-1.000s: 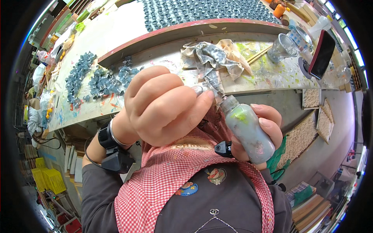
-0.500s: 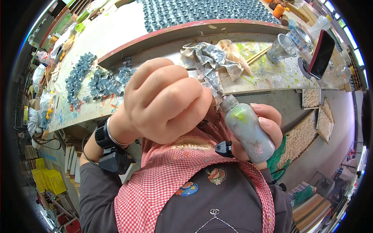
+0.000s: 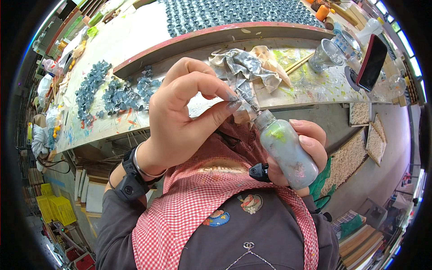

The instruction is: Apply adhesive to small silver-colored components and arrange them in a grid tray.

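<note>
My right hand [image 3: 312,141] is wrapped round a squeeze bottle [image 3: 292,155], cloudy grey with green and pink paint smears. The bottle tilts so that its ribbed cap [image 3: 264,119] and nozzle point up and to the left. Just left of the nozzle, my left hand [image 3: 186,105] is closed in a pinch, thumb against forefinger. Grey shows at those fingertips; whatever they hold is too small to make out. Behind the nozzle, a grey-stained crumpled cloth [image 3: 245,63] lies on the paint-spattered worktable [image 3: 101,130].
Clusters of small blue-grey pieces [image 3: 92,87] lie at the left. A long wooden bar [image 3: 216,38] crosses the table before many rows of similar pieces [image 3: 243,15]. At right are wooden sticks [image 3: 299,64], a clear cup [image 3: 326,56] and a phone [image 3: 372,63] on a stand.
My left hand has turned at the wrist, from knuckles facing me to a pinch with thumb and forefinger showing. The right hand and bottle stay nearly still.
</note>
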{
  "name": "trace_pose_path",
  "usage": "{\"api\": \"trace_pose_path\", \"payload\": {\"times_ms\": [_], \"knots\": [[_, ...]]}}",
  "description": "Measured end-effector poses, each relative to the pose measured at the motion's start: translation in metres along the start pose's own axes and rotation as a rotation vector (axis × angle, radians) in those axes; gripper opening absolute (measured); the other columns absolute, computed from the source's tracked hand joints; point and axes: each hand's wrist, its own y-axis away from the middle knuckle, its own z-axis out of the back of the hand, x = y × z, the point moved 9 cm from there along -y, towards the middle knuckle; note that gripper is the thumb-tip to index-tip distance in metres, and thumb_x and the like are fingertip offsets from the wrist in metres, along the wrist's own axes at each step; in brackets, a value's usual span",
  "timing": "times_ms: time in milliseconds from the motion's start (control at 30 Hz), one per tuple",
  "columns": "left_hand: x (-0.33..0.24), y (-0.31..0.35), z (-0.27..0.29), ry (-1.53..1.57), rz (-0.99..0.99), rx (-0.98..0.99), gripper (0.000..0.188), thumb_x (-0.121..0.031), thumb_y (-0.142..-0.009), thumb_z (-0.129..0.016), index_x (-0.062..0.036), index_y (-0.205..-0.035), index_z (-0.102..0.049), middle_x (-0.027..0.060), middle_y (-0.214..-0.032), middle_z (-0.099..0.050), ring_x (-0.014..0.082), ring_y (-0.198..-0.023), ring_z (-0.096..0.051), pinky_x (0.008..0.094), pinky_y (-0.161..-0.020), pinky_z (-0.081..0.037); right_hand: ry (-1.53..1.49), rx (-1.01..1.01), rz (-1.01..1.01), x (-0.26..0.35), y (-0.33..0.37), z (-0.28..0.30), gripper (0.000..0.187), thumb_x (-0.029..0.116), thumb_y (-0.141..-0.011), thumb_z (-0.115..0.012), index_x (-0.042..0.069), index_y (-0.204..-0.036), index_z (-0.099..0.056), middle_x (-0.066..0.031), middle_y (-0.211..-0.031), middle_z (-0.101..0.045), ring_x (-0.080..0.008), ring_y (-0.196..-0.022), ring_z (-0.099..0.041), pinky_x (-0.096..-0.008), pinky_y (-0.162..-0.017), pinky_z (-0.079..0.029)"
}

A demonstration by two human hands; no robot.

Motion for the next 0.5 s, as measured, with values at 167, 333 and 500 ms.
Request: {"api": "trace_pose_path", "payload": {"times_ms": [167, 333, 500], "knots": [[0.012, 0.002, -0.001, 0.218, 0.135, -0.023, 0.016, 0.010, -0.072, -0.062, 0.0012, -0.084, -0.056, 0.0041, -0.090, -0.046, 0.0090, -0.081, -0.047, 0.0211, -0.073, -0.040, -0.002, -0.018, -0.013, 0.001, 0.002, -0.001, 0.055, 0.032, -0.076, -0.069, 0.010, -0.114, -0.036, -0.0198, -0.105, -0.047, -0.0247, -0.088, -0.054, -0.0302, -0.072, -0.049], [0.018, 0.003, 0.000, 0.282, 0.189, -0.044, 0.015, 0.009, -0.073, -0.062, 0.0018, -0.084, -0.056, 0.0041, -0.090, -0.046, 0.0085, -0.080, -0.047, 0.0207, -0.073, -0.041, 0.009, -0.010, -0.003, 0.001, 0.003, -0.001, 0.055, 0.031, -0.076, -0.069, 0.010, -0.114, -0.036, -0.0197, -0.105, -0.048, -0.0245, -0.087, -0.054, -0.0299, -0.071, -0.050], [0.023, 0.004, 0.002, 0.278, 0.223, -0.055, 0.013, 0.008, -0.074, -0.061, 0.0016, -0.085, -0.057, 0.0033, -0.091, -0.048, 0.0081, -0.081, -0.049, 0.0199, -0.071, -0.041, -0.012, -0.019, -0.020, -0.001, 0.003, 0.000, 0.055, 0.031, -0.075, -0.070, 0.010, -0.114, -0.036, -0.0198, -0.104, -0.048, -0.0244, -0.087, -0.054, -0.0299, -0.071, -0.049]]}}
